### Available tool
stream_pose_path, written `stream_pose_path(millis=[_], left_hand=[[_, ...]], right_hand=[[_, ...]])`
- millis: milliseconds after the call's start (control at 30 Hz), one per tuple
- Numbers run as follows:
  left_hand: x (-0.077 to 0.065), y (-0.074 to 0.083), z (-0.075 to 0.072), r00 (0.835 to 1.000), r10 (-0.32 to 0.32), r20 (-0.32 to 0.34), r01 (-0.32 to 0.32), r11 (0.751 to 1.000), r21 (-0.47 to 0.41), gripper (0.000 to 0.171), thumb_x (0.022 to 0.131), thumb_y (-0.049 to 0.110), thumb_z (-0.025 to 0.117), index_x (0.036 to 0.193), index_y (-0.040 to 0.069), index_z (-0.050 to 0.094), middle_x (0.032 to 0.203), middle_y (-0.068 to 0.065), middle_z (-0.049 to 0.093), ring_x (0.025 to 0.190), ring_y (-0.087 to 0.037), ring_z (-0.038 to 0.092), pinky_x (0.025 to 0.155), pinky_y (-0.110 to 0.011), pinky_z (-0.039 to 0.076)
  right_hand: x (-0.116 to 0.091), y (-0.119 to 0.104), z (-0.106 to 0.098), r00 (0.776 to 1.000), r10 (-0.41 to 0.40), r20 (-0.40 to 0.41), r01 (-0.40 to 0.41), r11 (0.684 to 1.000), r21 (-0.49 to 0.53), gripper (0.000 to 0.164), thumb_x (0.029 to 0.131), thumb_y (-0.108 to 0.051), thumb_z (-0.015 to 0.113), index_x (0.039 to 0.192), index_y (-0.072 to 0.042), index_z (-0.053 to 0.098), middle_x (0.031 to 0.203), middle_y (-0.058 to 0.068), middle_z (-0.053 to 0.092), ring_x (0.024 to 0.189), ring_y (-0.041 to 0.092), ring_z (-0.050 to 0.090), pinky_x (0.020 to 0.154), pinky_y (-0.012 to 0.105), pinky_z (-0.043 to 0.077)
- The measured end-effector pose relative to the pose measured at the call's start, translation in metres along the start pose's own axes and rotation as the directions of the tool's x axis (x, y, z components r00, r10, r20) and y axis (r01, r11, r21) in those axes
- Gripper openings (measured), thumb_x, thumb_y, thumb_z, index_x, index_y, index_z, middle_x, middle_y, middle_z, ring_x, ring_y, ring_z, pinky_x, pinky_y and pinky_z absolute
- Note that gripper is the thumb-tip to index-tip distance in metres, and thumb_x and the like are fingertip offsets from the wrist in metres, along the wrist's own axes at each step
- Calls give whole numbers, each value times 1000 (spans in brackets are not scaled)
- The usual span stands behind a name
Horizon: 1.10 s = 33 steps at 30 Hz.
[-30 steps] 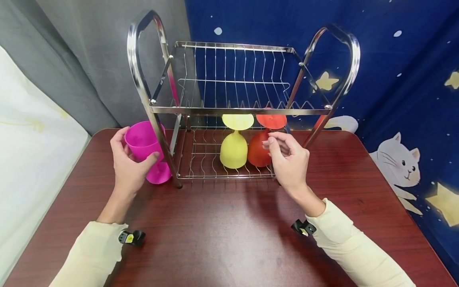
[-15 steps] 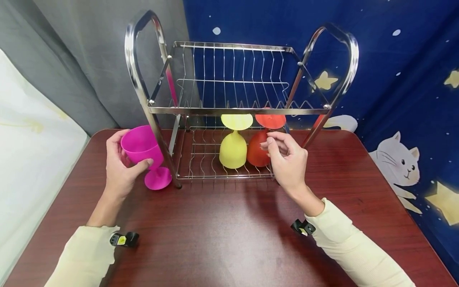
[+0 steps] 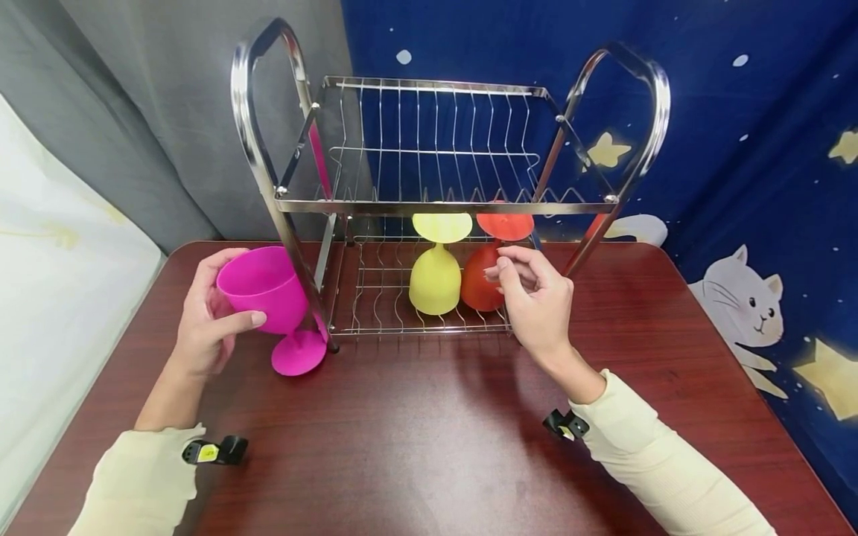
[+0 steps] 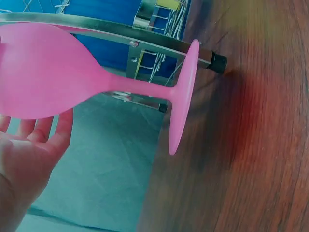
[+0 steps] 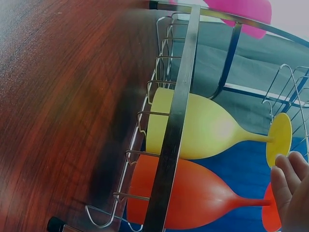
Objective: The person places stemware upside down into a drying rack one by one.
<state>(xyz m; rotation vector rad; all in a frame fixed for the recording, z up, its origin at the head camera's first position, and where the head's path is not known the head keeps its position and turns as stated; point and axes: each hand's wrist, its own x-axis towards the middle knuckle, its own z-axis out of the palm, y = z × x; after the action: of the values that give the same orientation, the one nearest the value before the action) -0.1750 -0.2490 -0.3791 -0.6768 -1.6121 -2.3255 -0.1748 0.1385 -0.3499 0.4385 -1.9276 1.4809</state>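
Observation:
A magenta plastic goblet [image 3: 264, 292] is in my left hand [image 3: 204, 320], which grips its bowl with the thumb at the near side. Its mouth faces up, and its foot [image 4: 183, 101] hangs just off the tabletop beside the rack's front left leg. Inside the two-tier metal dish rack [image 3: 442, 208], a yellow goblet [image 3: 436, 281] and a red goblet [image 3: 481, 279] stand upside down on the lower tier, side by side. My right hand [image 3: 539, 298], fingers loosely bent and holding nothing, is in front of the red goblet and overlaps it in the head view.
The rack's upper wire tier [image 3: 436, 149] spans above the two goblets, between tall looped side handles [image 3: 660, 112]. Dark reddish wooden tabletop [image 3: 415, 439] extends in front. Grey curtain [image 3: 167, 112] and blue star-patterned curtain [image 3: 724, 186] hang behind.
My left hand has drawn the magenta goblet toward me along the rack's left side, shifting slightly left as well. My right hand stays almost where it was.

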Motion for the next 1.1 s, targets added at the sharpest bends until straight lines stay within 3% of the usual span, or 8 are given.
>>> stream_pose_path(millis=[100, 367, 700, 867, 967, 1100], left_hand=[[0, 2, -4, 998, -3, 64, 7, 998, -61, 78, 63, -32, 45, 138, -11, 33, 125, -22, 50, 109, -28, 55, 81, -29, 58], [-4, 13, -14, 980, -77, 183, 89, 994, -61, 84, 58, -31, 45, 139, -11, 32, 126, -22, 52, 110, -27, 57, 79, -32, 58], [-6, 18, -21, 934, -125, 334, 150, 987, -50, 88, 55, -26, 49, 140, -13, 27, 128, -23, 51, 110, -29, 58, 76, -36, 60], [-5, 18, -21, 897, -105, 429, 151, 986, -75, 89, 55, -27, 50, 139, -16, 23, 130, -25, 48, 114, -32, 55, 76, -38, 59], [-4, 19, -18, 882, -100, 461, 152, 985, -78, 90, 54, -26, 51, 139, -16, 22, 131, -26, 47, 115, -33, 55, 75, -39, 60], [-3, 23, -12, 874, -103, 475, 153, 986, -68, 91, 53, -26, 52, 139, -16, 23, 131, -26, 47, 116, -33, 54, 76, -39, 60]], right_hand=[[0, 1, 0, 1000, 1, 2, -1, 1000, 3, 13, 91, -3, 63, 101, 2, 69, 79, 15, 73, 70, 14, 71, 62, 24, 58], [-1, 0, 1, 1000, 20, 7, -20, 1000, 1, 13, 92, -6, 63, 101, 1, 69, 80, 14, 73, 70, 12, 72, 60, 23, 57], [-1, -3, 2, 1000, 15, 21, -15, 1000, -8, 14, 92, -6, 63, 102, 2, 69, 79, 16, 73, 69, 13, 72, 61, 22, 57], [-1, -3, 2, 1000, 20, 20, -20, 1000, -5, 14, 92, -6, 63, 101, 3, 69, 78, 16, 73, 68, 15, 71, 62, 23, 58], [-1, -3, 2, 1000, 25, 20, -25, 1000, -5, 13, 92, -6, 63, 100, 2, 69, 78, 14, 73, 68, 16, 71, 61, 22, 57], [-1, -4, 2, 1000, 21, 17, -21, 1000, -7, 13, 92, -6, 63, 100, 1, 69, 79, 14, 74, 68, 18, 71, 61, 21, 57]])
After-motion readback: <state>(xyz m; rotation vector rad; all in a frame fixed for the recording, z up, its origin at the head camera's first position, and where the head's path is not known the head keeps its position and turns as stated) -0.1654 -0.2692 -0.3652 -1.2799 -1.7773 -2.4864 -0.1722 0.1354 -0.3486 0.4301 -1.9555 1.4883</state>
